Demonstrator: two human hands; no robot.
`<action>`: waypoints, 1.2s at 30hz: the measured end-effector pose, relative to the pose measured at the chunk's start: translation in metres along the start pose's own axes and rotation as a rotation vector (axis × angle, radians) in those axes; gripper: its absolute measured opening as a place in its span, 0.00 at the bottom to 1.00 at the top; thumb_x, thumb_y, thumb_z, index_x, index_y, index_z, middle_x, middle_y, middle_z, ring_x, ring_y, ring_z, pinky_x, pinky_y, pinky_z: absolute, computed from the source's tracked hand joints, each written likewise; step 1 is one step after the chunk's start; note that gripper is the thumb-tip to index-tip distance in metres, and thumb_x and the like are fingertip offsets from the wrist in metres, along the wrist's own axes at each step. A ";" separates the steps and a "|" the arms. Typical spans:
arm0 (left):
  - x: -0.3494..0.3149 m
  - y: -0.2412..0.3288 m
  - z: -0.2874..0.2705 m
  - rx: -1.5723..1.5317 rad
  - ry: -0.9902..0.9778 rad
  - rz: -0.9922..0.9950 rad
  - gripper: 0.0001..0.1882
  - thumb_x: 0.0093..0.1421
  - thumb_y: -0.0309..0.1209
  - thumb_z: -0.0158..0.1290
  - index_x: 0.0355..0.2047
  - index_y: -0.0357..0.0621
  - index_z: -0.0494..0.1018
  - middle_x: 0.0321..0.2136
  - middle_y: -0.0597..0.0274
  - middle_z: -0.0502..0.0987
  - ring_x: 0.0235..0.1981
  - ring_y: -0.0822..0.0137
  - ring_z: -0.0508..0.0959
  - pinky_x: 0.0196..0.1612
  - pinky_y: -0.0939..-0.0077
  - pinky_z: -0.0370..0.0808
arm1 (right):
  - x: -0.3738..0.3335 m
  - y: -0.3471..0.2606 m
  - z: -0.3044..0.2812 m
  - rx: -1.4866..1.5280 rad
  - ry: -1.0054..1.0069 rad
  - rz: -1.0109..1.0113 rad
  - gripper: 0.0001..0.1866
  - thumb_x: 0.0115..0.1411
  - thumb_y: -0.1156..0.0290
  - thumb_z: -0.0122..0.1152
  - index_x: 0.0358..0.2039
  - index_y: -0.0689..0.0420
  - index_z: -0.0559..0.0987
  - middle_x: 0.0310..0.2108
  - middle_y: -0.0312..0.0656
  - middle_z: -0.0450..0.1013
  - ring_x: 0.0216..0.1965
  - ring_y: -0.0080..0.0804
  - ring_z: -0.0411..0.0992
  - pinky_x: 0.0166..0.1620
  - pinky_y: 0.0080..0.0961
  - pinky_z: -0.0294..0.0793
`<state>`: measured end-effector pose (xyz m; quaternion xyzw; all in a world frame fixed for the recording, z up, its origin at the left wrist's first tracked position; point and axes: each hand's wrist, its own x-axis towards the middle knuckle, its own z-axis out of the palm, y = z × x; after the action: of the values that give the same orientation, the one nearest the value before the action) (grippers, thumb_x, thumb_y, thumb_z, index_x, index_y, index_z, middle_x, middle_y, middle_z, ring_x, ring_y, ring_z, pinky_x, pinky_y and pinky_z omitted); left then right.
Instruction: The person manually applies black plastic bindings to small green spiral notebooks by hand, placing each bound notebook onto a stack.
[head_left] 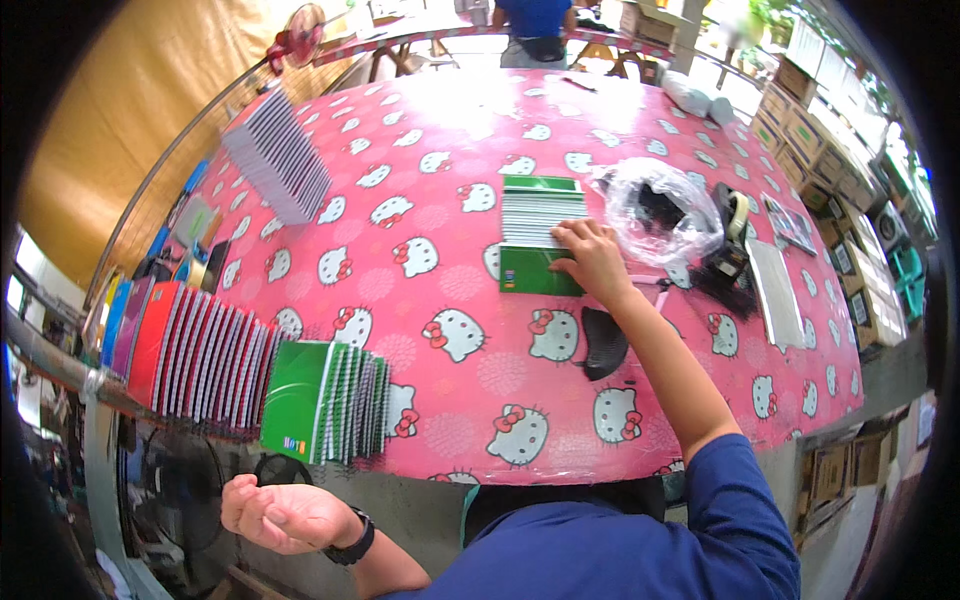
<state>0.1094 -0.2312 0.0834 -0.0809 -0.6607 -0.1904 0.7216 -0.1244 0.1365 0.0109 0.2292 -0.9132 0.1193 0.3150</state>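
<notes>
My right hand (597,262) reaches across the table to a row of green spiral notebooks (540,268). Its fingers rest on the bound edges and its thumb lies on the nearest green cover, gripping the row's right side. My left hand (285,515) is off the table's front edge, palm up with the fingers curled in, and nothing shows in it. Just above it stands a leaning row of green notebooks (295,400). Behind these, a longer row of red notebooks (165,345) leans along the left edge.
A tall notebook stack (280,160) stands at the far left. Right of my right hand are a clear plastic bag (665,215) with dark contents, a tape dispenser (728,250) and a black curved object (604,343). Cardboard boxes (815,140) line the right side. Another person (537,25) stands beyond the table.
</notes>
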 end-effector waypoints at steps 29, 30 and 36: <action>-0.060 0.151 0.134 -0.246 -0.794 -0.151 0.23 0.51 0.25 0.56 0.49 0.41 0.69 0.51 0.52 0.67 0.52 0.53 0.67 0.61 0.51 0.52 | -0.010 -0.024 -0.067 0.514 0.062 -0.078 0.10 0.43 0.72 0.66 0.28 0.56 0.76 0.28 0.39 0.73 0.37 0.40 0.71 0.40 0.35 0.72; -0.059 0.154 0.138 -0.257 -0.810 -0.157 0.23 0.51 0.25 0.56 0.49 0.41 0.69 0.51 0.52 0.67 0.52 0.53 0.67 0.61 0.51 0.52 | -0.019 -0.035 -0.077 0.604 0.053 -0.100 0.11 0.43 0.73 0.66 0.28 0.58 0.76 0.28 0.40 0.72 0.35 0.41 0.71 0.38 0.34 0.72; -0.076 0.156 0.146 -0.421 -1.066 -0.019 0.13 0.53 0.28 0.56 0.40 0.51 0.77 0.33 0.73 0.77 0.35 0.71 0.73 0.46 0.67 0.56 | -0.091 -0.010 -0.122 0.897 -0.319 0.208 0.10 0.51 0.69 0.63 0.33 0.59 0.79 0.31 0.44 0.76 0.32 0.41 0.75 0.37 0.31 0.74</action>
<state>0.0296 -0.0223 0.0458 -0.3017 -0.8818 -0.2573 0.2553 0.0070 0.2035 0.0485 0.2654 -0.8267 0.4953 0.0276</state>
